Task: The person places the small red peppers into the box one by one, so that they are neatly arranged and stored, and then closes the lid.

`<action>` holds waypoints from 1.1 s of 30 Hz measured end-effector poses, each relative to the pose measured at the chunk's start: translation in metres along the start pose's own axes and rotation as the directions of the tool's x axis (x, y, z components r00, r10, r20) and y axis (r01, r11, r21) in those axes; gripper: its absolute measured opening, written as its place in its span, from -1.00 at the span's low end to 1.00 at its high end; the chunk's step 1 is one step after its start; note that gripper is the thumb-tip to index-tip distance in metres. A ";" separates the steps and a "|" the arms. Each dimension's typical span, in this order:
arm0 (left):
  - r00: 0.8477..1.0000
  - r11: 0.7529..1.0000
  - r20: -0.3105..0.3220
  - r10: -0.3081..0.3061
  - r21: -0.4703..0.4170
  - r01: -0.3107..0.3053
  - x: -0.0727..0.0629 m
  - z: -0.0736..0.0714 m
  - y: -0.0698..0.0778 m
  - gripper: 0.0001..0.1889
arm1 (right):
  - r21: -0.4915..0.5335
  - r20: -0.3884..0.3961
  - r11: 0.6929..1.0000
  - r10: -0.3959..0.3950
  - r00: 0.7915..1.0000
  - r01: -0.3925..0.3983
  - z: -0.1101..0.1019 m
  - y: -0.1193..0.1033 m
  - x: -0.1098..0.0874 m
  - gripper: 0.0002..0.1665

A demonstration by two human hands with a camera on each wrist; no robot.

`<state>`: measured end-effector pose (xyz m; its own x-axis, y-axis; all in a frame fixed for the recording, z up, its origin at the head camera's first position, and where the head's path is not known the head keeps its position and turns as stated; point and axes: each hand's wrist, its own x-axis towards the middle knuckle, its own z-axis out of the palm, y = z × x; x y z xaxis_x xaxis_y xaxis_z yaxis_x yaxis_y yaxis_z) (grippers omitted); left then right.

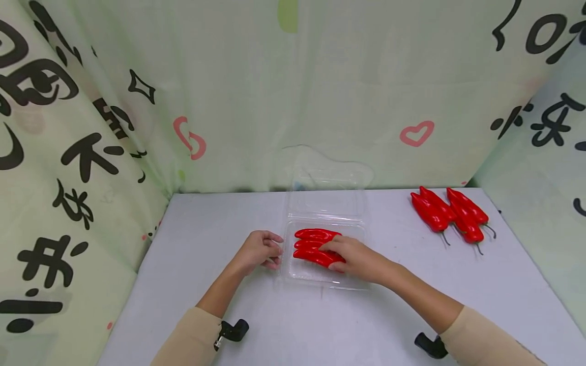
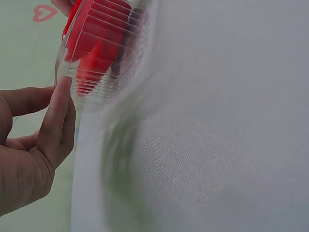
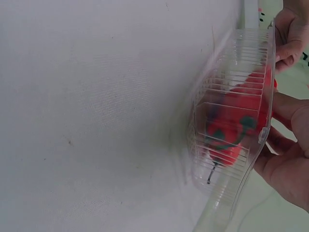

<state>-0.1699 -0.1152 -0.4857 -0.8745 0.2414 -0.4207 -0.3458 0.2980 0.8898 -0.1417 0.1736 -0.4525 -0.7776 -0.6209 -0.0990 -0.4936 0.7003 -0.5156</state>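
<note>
A clear, thin plastic clamshell container (image 1: 302,272) sits at the middle of the smooth white counter (image 1: 293,325), its shallow rectangular tray ribbed along the walls. The hinged transparent lid (image 1: 327,203) is raised on the far side, in front of the pale printed fabric curtain (image 1: 247,101).

Three glossy red peppers lie side by side in the tray: a far pepper (image 1: 316,234), a middle pepper (image 1: 308,244) and a near pepper (image 1: 313,255). Their bodies are long and tapering. Their long axes run roughly left to right, narrow tips toward the left; the near one slants, its right end closer to the near side. Green caps and a thin dark stem show through the ribbed wall at the right end.

The right hand (image 1: 351,257) comes in from the right, its grip narrowed over the near pepper, thumb on the near side and fingers on the far side; some fingertips are hidden. The left hand (image 1: 263,251) is at the tray's left edge, its grip almost closed, thumb and fingers pinching the thin rim.

At the far right of the counter, four more shiny red peppers (image 1: 430,214) lie bunched together, tips pointing far and left, curved stems toward the near right.
</note>
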 end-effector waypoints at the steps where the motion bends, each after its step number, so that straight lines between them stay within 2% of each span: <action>1: 1.000 1.000 -0.004 -0.002 0.000 0.002 0.000 0.000 0.000 -0.68 | -0.003 0.001 1.000 0.000 1.000 0.000 0.001 0.000 0.000 -0.45; 12: 1.000 1.000 -0.008 -0.008 -0.005 0.008 0.000 -0.001 -0.002 -0.69 | -0.055 0.006 0.998 0.019 1.000 -0.019 0.009 -0.002 0.002 -0.44; 17: 1.000 1.000 -0.006 -0.006 -0.008 0.006 0.001 -0.001 -0.003 -0.70 | -0.097 -0.016 0.995 -0.011 1.000 0.009 0.012 0.001 0.003 -0.47; 18: 1.000 1.000 -0.006 -0.006 -0.007 0.006 0.001 -0.001 -0.003 -0.70 | -0.101 -0.028 0.994 -0.050 0.998 0.046 0.023 0.016 0.005 -0.48; 21: 1.000 1.000 -0.005 -0.007 -0.007 0.007 0.001 -0.001 -0.003 -0.69 | -0.112 -0.049 0.992 -0.067 0.997 0.061 0.025 0.017 0.005 -0.49; 24: 1.000 1.000 -0.003 -0.008 -0.005 0.008 0.001 -0.001 -0.003 -0.69 | -0.136 -0.067 0.988 -0.081 0.994 0.071 0.026 0.015 0.006 -0.51; 25: 1.000 1.000 -0.001 -0.008 -0.005 0.008 0.001 -0.001 -0.003 -0.69 | -0.148 -0.067 0.988 -0.053 0.996 0.043 0.017 0.000 0.003 -0.51; 33: 1.000 1.000 0.010 -0.001 -0.007 0.002 0.000 -0.001 -0.001 -0.68 | -0.217 -0.087 0.976 -0.046 0.995 0.026 0.019 -0.004 0.003 -0.54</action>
<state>-0.1697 -0.1160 -0.4868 -0.8706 0.2500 -0.4237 -0.3495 0.2919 0.8903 -0.1348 0.1620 -0.4673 -0.7847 -0.6199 -0.0010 -0.5869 0.7434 -0.3209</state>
